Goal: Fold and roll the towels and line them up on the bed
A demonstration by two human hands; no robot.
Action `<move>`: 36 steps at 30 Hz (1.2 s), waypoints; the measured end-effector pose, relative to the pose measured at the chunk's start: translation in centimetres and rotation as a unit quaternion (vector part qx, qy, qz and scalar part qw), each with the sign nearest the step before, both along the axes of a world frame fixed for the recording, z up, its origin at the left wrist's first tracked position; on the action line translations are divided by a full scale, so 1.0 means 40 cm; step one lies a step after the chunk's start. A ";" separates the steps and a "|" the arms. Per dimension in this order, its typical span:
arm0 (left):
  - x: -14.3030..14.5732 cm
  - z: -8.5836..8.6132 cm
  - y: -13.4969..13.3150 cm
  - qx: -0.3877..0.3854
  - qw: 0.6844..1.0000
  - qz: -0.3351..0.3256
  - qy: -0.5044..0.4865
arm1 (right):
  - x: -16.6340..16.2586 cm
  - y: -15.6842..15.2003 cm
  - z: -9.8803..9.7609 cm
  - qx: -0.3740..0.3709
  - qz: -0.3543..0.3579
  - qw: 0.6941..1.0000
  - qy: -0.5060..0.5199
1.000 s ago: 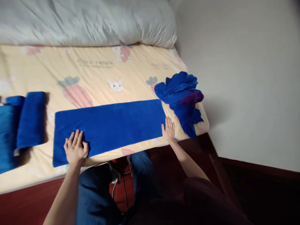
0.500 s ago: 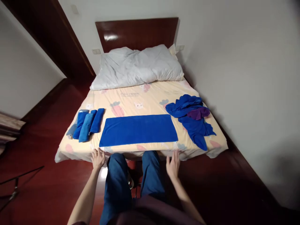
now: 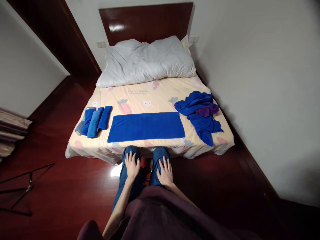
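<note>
Head view.

Left hand (image 3: 132,166), lower centre of the frame: palm down, fingers spread and thumb held apart. Rests on the left leg of the blue jeans (image 3: 160,152), just below the knee end; contact is with denim only.

Right hand (image 3: 165,171), just right of the left hand: palm down, fingers parted, thumb out toward the inner side. Rests on the right leg of the same jeans, near the knee.

Blue towel (image 3: 146,126), centre of the frame: one long, flat rectangle with its long side running across the picture. Lies near the front edge of the bed, beyond both hands and apart from them.

Rolled towels (image 3: 94,123), left of centre: four, in greyish, mid and deep blue, side by side and partly overlapping.

Heap of blue cloth (image 3: 197,100), right of centre: crumpled, with a purple cloth (image 3: 207,110) bunched among its folds.

Bed sheet (image 3: 160,100), middle of the frame: pale yellow, printed with carrots and a rabbit face; bears all the above cloths.

Pale grey bedding (image 3: 150,63), upper centre: puffy, creased, lying against the dark wood headboard (image 3: 150,21).

Black metal stand (image 3: 30,178), lower left, cut by the frame edge: thin legs on the red-brown floor (image 3: 75,190).
</note>
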State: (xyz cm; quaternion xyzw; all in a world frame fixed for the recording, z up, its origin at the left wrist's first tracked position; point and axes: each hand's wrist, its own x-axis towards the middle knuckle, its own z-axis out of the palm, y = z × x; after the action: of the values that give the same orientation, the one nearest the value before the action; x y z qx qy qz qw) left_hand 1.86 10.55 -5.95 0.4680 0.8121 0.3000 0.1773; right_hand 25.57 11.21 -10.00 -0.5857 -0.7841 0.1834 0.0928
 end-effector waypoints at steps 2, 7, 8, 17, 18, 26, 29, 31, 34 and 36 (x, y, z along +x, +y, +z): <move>0.031 0.001 0.018 0.029 0.998 -0.013 -0.045 | 0.004 0.001 0.003 -0.001 -0.002 1.000 -0.008; 0.089 -0.027 0.069 0.034 0.962 -0.015 -0.270 | 0.011 -0.005 0.002 -0.002 -0.013 1.000 -0.009; 0.099 -0.036 0.080 0.022 0.941 -0.002 -0.337 | 0.011 -0.005 0.002 -0.001 -0.014 1.000 -0.007; 0.165 -0.097 0.220 0.011 0.813 0.106 -0.573 | -0.006 -0.007 0.005 -0.003 -0.024 1.000 -0.005; 0.164 -0.095 0.242 0.024 0.795 0.120 -0.595 | -0.006 -0.007 0.006 -0.003 -0.022 1.000 -0.006; 0.140 -0.064 0.361 0.116 0.676 0.197 -0.701 | 0.001 -0.010 0.014 -0.008 -0.009 1.000 -0.003; 0.141 -0.061 0.385 0.130 0.651 0.218 -0.716 | 0.006 -0.012 0.013 -0.008 -0.007 1.000 0.000; 0.143 -0.060 0.402 0.136 0.636 0.235 -0.722 | 0.012 -0.012 0.012 -0.012 -0.004 1.000 -0.001; 0.148 -0.061 0.424 0.146 0.615 0.258 -0.731 | 0.022 -0.009 0.011 -0.022 0.000 1.000 -0.001; 0.154 -0.061 0.435 0.155 0.601 0.269 -0.736 | 0.028 -0.007 0.010 -0.029 0.002 1.000 0.000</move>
State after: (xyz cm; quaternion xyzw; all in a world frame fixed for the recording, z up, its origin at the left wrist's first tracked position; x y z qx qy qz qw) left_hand 8.01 27.96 -8.41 -0.1304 0.4375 0.6982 0.5515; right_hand 26.69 10.94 -9.59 -0.5865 -0.7796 0.2064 0.0754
